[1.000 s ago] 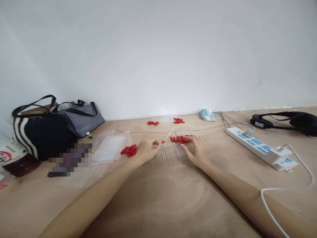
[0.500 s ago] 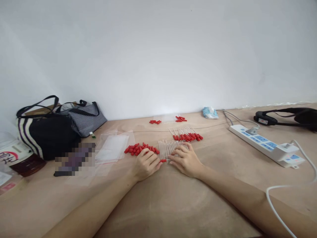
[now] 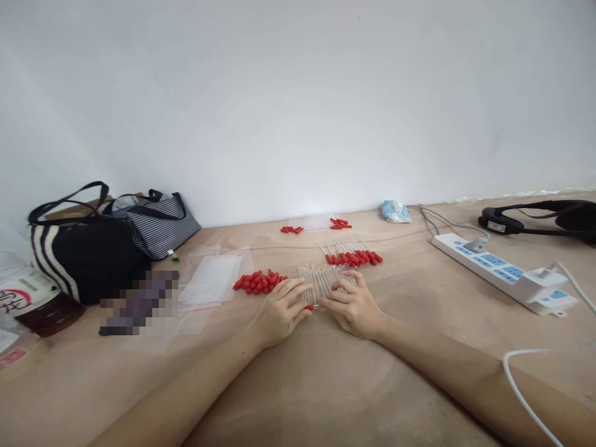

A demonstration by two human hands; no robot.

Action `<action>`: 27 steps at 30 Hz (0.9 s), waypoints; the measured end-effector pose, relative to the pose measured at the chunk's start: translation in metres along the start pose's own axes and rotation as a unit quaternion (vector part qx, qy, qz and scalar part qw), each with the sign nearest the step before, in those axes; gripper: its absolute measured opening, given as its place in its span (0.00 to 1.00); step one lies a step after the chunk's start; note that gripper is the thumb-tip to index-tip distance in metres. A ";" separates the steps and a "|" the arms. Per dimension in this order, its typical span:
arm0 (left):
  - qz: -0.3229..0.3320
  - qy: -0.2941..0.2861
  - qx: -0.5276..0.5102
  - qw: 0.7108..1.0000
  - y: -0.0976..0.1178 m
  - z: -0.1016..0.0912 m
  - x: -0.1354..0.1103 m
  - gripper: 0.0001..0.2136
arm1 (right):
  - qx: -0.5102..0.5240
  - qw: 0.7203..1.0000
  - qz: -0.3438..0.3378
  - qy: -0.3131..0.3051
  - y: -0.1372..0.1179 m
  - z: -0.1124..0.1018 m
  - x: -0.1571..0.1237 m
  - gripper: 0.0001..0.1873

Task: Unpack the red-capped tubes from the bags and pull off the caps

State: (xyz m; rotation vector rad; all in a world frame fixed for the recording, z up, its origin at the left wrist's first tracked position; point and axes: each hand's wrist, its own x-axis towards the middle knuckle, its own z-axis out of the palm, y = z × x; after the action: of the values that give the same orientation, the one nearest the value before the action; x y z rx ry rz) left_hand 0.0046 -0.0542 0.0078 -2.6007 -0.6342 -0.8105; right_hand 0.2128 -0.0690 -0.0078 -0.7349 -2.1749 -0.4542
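My left hand (image 3: 283, 313) is closed on a red rubber bulb (image 3: 309, 307), its tip showing between the fingers. Facing it, my right hand (image 3: 356, 310) pinches a thin clear glass tube (image 3: 316, 306) whose end meets the bulb; how far it sits inside is hidden. Just beyond the fingers lies a row of loose glass tubes (image 3: 308, 276), partly covered by my right hand. A pile of red bulbs (image 3: 256, 282) is left of the row. Behind my right hand are several droppers (image 3: 358, 256), tubes with red bulbs fitted, bulb ends toward me.
Further back lie more red bulbs (image 3: 292, 230) and a clear bag (image 3: 316, 222). Clear zip bags (image 3: 209, 279), a pixelated dark object (image 3: 139, 304), two bags (image 3: 97, 254) and a bottle (image 3: 51, 310) stand left. A power strip (image 3: 493, 267), white cable and black headset (image 3: 498, 220) lie right.
My left hand has shifted slightly right, toward my right hand, and its fingers now cover more of the red bulb. My right hand has barely moved.
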 end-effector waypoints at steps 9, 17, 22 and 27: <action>-0.014 -0.004 -0.016 1.000 -0.001 -0.004 -0.002 0.08 | -0.011 1.000 -0.007 0.011 0.003 -0.004 -0.004 0.06; 0.005 -0.020 -0.027 0.999 0.000 -0.004 -0.002 0.08 | 0.006 1.000 -0.007 0.016 0.001 -0.003 -0.004 0.06; -0.002 -0.021 -0.035 0.999 -0.007 -0.010 -0.006 0.08 | 0.016 0.999 0.010 0.027 0.006 -0.008 -0.009 0.06; -0.077 0.015 -0.062 0.995 -0.009 -0.015 -0.015 0.08 | -0.005 0.995 0.092 0.042 0.016 -0.011 -0.012 0.07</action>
State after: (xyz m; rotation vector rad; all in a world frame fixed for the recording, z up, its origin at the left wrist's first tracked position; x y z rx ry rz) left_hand -0.0175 -0.0581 0.0124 -2.6701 -0.8087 -0.9644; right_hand 0.2356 -0.0663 -0.0091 -0.8967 -2.0069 -0.3931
